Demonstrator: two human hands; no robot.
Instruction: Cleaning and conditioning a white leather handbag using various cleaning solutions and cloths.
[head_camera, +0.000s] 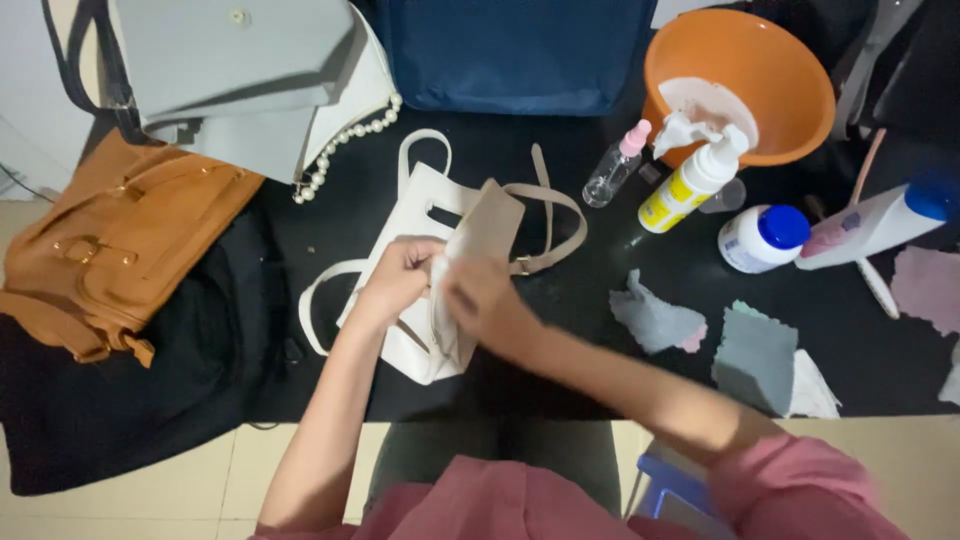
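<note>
— Surface, room?
— Black table (560, 390), crowded; pale tiled floor (180, 470) below the near edge. Far side: grey handbag (230, 70) with a pearl strand, blue bag (510, 50), orange basin (770, 60). Left: tan leather satchel (110, 250) on black cloth. Right: small clear spray bottle (612, 168), white pump bottle (695, 180), blue-capped jar (762, 238), scraps of grey and pink cloth (655, 320).
— Hands?
— Left hand (398, 278) curled shut, pinching the upper edge of the white handbag (420, 350). Right hand (480, 298) closed too, pressing a pale cloth (462, 240) against the bag's side; somewhat blurred, so exact finger placement unclear.
— And the handbag?
— Middle of the table, just before the person, lying tilted between both hands. White body, looped white handles, a beige flap (495, 215) and beige strap (560, 215) trailing toward the bottles.
</note>
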